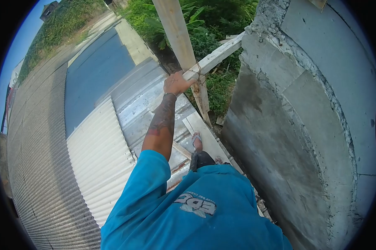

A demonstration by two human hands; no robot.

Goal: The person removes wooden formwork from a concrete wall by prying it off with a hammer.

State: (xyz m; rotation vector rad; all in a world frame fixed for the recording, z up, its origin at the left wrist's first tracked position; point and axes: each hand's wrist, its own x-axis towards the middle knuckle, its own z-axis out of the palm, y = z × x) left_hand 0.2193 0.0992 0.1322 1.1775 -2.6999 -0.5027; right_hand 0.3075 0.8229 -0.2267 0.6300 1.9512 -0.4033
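The left hand (176,83) is closed around the rail (221,52) at 12 o'clock, just beside its lashing (199,76) to the post (177,29), the rail running toward 2 o'clock to the wall (288,125), with a foot (196,142) on the plank (206,137) below, roofing (100,158) at 9 o'clock, and the right hand out of view.

Hemmed in rightward by the concrete wall (288,125), barred ahead by the upright post (177,29) and tied crossbar (219,54); lay open leftward above the corrugated roofs (100,154).
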